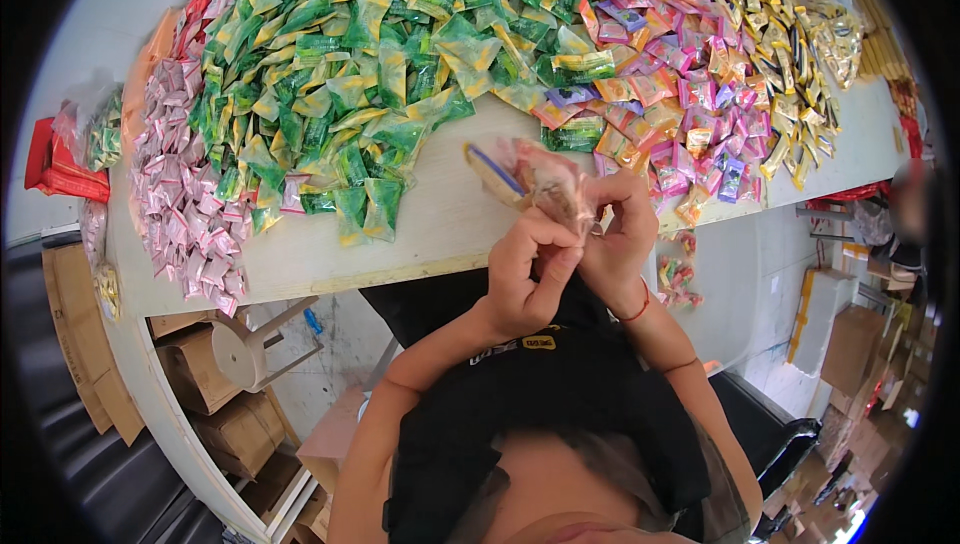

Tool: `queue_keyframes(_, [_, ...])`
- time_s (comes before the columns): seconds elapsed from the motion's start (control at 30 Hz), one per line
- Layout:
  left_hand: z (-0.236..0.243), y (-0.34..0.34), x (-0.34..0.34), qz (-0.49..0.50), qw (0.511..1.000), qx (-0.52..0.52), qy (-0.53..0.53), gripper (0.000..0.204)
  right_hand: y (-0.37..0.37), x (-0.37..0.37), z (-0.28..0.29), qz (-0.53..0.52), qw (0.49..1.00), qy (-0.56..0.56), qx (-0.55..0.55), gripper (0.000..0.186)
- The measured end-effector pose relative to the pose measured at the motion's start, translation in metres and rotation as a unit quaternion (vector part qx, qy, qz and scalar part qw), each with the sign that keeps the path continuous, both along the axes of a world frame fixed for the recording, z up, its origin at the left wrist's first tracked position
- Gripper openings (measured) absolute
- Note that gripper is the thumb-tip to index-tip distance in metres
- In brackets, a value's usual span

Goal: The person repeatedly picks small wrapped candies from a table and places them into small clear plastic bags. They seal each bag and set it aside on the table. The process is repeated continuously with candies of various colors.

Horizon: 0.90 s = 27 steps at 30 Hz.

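I held a clear plastic bag (540,182) of sweets above the table's edge (420,244); my left hand (525,279) and right hand (620,234) both pinched its gathered neck; I judged I was sealing it; next needed a firm twist; heaps of green packets (380,54) and pink packets (190,204) lay beyond.

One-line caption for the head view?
Both hands, left hand and right hand, hold a clear plastic bag above a table heaped with coloured sachets.

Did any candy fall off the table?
Yes, it looks so. A few packets lie on the floor below the table edge, apart from the sorted piles. Both hands hold a clear bag.
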State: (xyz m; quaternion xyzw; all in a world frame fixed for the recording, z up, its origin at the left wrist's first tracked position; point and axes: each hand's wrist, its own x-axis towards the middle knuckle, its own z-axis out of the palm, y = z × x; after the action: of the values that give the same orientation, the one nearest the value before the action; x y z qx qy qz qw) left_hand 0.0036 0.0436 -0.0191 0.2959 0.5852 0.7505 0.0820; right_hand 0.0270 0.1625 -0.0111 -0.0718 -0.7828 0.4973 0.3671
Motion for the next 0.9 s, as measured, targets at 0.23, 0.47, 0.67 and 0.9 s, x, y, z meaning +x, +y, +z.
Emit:
queue_keyframes(0.23, [0.008, -0.006, -0.021, 0.035, 0.975, 0.167, -0.142, 0.009, 0.014, 0.003, 0.016, 0.212, 0.975, -0.068, 0.004, 0.039])
queue_keyframes(0.47, [0.013, -0.023, -0.026, -0.14, 0.97, 0.124, -0.153, 0.009, 0.014, -0.011, 0.024, 0.213, 0.953, -0.091, -0.195, 0.042])
queue_keyframes(0.67, [0.016, -0.007, -0.021, 0.036, 0.972, -0.082, 0.217, 0.009, 0.0, -0.018, 0.0, 0.149, 0.986, -0.051, -0.053, 0.028])
queue_keyframes(0.9, [0.007, -0.005, -0.012, 0.055, 0.998, 0.023, -0.01, 0.008, 0.002, -0.028, 0.021, 0.094, 0.992, -0.063, 0.055, 0.028])
